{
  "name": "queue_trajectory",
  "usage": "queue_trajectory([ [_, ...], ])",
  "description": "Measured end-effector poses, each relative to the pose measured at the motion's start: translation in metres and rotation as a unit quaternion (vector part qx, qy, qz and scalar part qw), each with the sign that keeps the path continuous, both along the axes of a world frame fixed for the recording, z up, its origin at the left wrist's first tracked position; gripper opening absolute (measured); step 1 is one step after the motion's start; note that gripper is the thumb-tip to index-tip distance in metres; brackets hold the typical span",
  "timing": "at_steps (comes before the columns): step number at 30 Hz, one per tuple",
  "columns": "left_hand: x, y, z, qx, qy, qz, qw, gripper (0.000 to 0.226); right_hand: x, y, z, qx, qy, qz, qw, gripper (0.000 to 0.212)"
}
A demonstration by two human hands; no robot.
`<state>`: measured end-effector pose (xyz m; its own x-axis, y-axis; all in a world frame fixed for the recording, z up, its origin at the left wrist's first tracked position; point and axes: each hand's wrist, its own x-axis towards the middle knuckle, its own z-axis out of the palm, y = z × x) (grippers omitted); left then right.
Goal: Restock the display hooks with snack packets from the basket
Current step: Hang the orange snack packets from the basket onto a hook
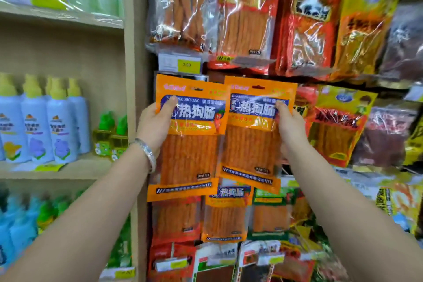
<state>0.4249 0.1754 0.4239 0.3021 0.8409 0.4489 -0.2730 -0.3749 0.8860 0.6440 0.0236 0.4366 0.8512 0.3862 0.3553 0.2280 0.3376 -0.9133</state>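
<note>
Two orange snack packets with blue labels are held up side by side in front of the hanging display. My left hand [155,125] grips the left packet [190,144] by its left edge, thumb across the blue label. My right hand [289,128] grips the right packet [251,139] by its right edge, thumb on the label. The right packet overlaps the left one slightly. Their hang holes sit just below a yellow price tag [186,64]. The hooks behind them are hidden. The basket is out of view.
Rows of red, orange and yellow snack packets [309,30] hang above, to the right and below. A wooden upright [135,52] separates the display from shelves at left holding white spray bottles [61,126] and green bottles [109,135].
</note>
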Motion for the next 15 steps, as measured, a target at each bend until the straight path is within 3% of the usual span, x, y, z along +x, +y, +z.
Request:
queue_trajectory([
  [2,0.008,0.009,0.007,0.014,-0.030,-0.005,0.999,0.019,0.011,0.013,0.012,-0.001,0.009,0.016,1.000,0.020],
  [7,0.026,0.022,0.019,0.019,-0.089,-0.031,0.995,0.015,0.028,0.046,0.026,0.006,0.003,0.057,0.998,0.017],
  [15,0.040,0.036,0.024,0.013,-0.043,-0.050,0.998,0.020,0.045,0.066,0.030,-0.032,0.000,0.052,0.998,0.017],
])
